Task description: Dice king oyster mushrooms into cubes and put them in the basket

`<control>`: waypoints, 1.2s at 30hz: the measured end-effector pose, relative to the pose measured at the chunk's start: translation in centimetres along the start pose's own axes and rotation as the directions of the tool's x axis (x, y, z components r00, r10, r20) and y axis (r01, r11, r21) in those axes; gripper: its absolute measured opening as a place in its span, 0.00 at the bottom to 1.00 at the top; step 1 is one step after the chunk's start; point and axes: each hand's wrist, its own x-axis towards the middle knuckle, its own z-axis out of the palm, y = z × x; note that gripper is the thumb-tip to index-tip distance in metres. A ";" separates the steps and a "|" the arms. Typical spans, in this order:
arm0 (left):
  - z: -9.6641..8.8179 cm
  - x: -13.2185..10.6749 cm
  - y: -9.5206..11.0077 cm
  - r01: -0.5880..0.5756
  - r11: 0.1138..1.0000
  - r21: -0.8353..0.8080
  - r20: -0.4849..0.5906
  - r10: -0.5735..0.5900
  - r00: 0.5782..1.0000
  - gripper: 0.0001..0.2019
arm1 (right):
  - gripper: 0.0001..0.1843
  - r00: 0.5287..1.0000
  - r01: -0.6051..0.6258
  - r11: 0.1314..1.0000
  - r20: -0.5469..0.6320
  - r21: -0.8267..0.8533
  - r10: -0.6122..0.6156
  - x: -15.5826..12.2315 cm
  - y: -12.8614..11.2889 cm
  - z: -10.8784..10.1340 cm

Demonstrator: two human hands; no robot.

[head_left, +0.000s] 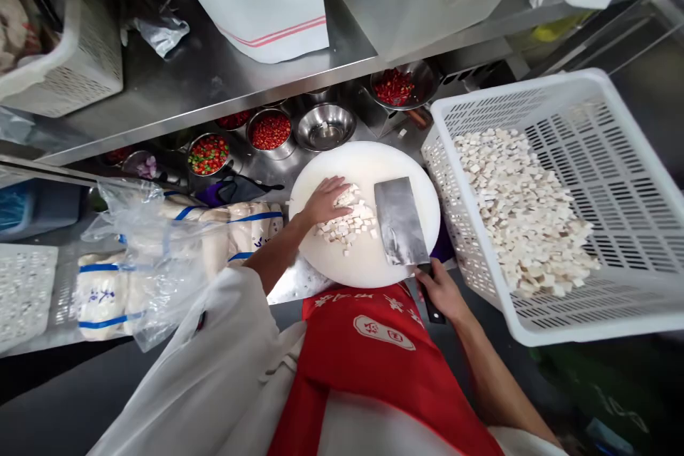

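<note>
A round white cutting board (pixel 368 164) lies on the steel counter with a pile of small white cubes (pixel 350 222) on it. My left hand (pixel 325 199) rests on the left side of the pile, fingers stretched flat over the cubes. My right hand (pixel 441 291) is closed round the dark handle of a cleaver (pixel 400 222). The broad blade lies nearly flat on the board, just right of the cubes.
A white slotted basket (pixel 614 157) at the right holds many more white cubes. Steel bowls (pixel 325 126) of chopped red chilli stand behind the board. Bagged white blocks with blue bands (pixel 160 249) lie at the left. A shelf (pixel 214 71) overhangs the counter.
</note>
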 end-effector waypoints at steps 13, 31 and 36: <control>3.2 3.7 2.1 -0.028 0.954 -0.299 -0.281 -0.060 0.958 0.12 | 0.15 0.962 0.019 0.999 -0.272 -0.046 -0.031 3.0 -5.5 16.1; 4.0 26.7 27.7 -0.231 0.828 -0.511 -0.254 0.112 0.961 0.15 | 0.14 0.862 0.361 0.870 -0.475 0.337 -0.174 -1.9 -12.5 -11.5; 11.3 28.7 31.9 -0.305 0.866 -0.397 -0.285 0.199 0.938 0.22 | 0.12 0.870 0.311 0.921 -0.460 0.235 -0.177 -0.3 -10.4 -18.7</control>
